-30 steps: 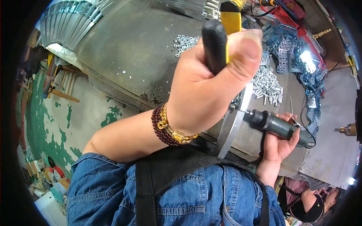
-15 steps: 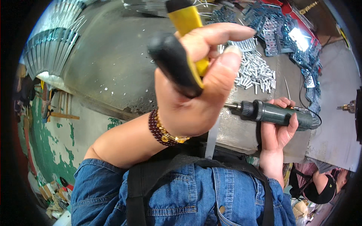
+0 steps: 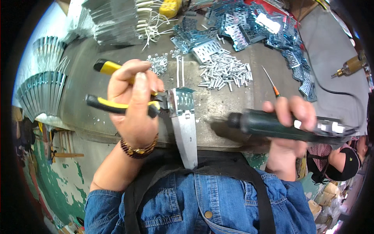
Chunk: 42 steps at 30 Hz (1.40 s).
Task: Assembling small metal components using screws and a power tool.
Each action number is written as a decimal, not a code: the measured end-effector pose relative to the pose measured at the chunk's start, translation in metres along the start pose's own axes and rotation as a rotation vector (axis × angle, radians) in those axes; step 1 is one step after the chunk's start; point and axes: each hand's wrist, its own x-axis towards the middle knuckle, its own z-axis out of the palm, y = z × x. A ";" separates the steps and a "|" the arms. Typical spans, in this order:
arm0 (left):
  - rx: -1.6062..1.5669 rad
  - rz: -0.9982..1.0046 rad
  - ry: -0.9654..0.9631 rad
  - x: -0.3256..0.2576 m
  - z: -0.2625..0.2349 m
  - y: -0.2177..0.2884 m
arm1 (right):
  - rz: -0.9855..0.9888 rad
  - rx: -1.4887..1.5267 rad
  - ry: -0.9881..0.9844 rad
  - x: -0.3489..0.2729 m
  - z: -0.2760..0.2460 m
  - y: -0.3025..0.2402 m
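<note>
My left hand [image 3: 134, 97] is closed around a pair of pliers [image 3: 105, 103] with yellow and black handles. The jaws are at the left edge of a shiny metal bracket [image 3: 183, 102]. That bracket sits on the far end of a long silver metal strip [image 3: 184, 136], whose near end reaches my apron. Two white wires [image 3: 179, 74] run out beyond the bracket. On the right, my right hand [image 3: 295, 113], smeared by motion, grips a dark green electric screwdriver [image 3: 265, 125]. Its body points left above the table, and its tip is too blurred to make out.
Loose screws [image 3: 228, 70] lie beyond the strip, with small nuts [image 3: 157, 64] to their left. Metal brackets [image 3: 237, 31] are heaped at the back. An orange-handled screwdriver [image 3: 276, 91] lies at right. Wired strips [image 3: 43, 89] fan out at far left. A person [image 3: 343, 160] sits at right.
My left hand with the pliers has dropped left and down to the bracket, which now shows. The electric screwdriver has been lifted and its tip has blurred.
</note>
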 end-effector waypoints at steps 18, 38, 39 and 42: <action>1.338 0.248 -0.663 0.023 -0.068 0.031 | 0.292 -1.951 0.266 0.050 -0.106 -0.018; 2.484 0.791 -0.641 0.203 -0.255 0.235 | 0.266 -1.840 0.092 0.096 -0.159 0.041; 2.517 0.757 -0.690 0.213 -0.268 0.235 | 0.253 -1.864 0.086 0.094 -0.159 0.040; 2.530 0.441 -0.649 0.223 -0.297 0.220 | 0.172 -1.832 0.141 0.089 -0.149 0.031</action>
